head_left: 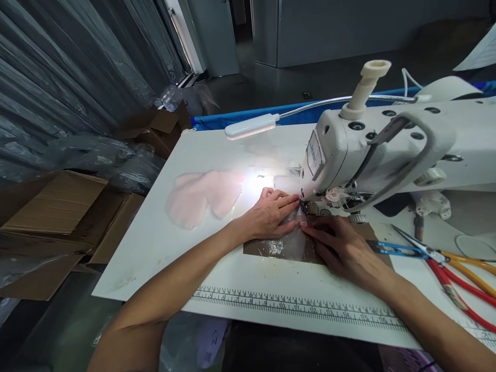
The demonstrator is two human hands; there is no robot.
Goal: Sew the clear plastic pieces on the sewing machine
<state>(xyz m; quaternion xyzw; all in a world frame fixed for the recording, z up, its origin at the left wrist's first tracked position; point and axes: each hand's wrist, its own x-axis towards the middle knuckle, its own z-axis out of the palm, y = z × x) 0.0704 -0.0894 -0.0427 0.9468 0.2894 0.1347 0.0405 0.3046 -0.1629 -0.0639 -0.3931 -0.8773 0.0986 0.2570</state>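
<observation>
A white sewing machine stands on a white table. My left hand lies flat, fingers pressing a thin translucent piece of fabric just left of the needle area. My right hand rests palm down on the same piece, fingertips pointing toward the presser foot. The fabric lies over a brown patch in the tabletop. The needle itself is hidden behind the machine head and my fingers.
Pale pink fabric pieces lie to the left. A gooseneck lamp lights the work spot. Blue thread snips and red and yellow handled tools lie at the right. A ruler strip runs along the front edge. Cardboard boxes sit left.
</observation>
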